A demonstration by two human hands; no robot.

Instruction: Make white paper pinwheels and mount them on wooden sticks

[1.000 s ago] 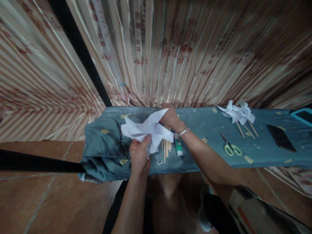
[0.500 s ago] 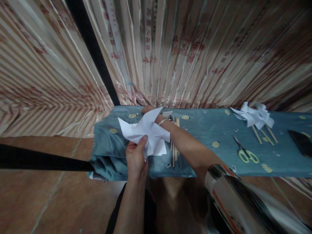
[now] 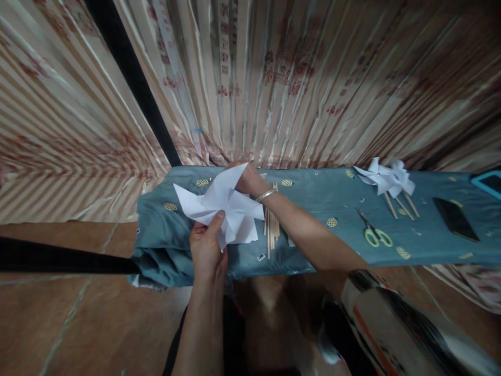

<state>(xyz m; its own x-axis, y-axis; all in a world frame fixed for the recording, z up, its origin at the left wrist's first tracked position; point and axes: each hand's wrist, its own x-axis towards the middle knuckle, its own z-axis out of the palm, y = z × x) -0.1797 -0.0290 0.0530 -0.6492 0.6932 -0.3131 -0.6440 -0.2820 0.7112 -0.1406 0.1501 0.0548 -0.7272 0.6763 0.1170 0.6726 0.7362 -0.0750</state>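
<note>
We are holding a white paper pinwheel [image 3: 230, 203] in our left hand [image 3: 207, 245], its folded face looking up at us. Its creased blades are fanning out from the middle: one is pointing to the far side, one to the left, one to the right and one back toward us. Beneath its lower right, a straight-edged layer of white paper is showing, though we are not telling whether it is belonging to the same piece.
</note>
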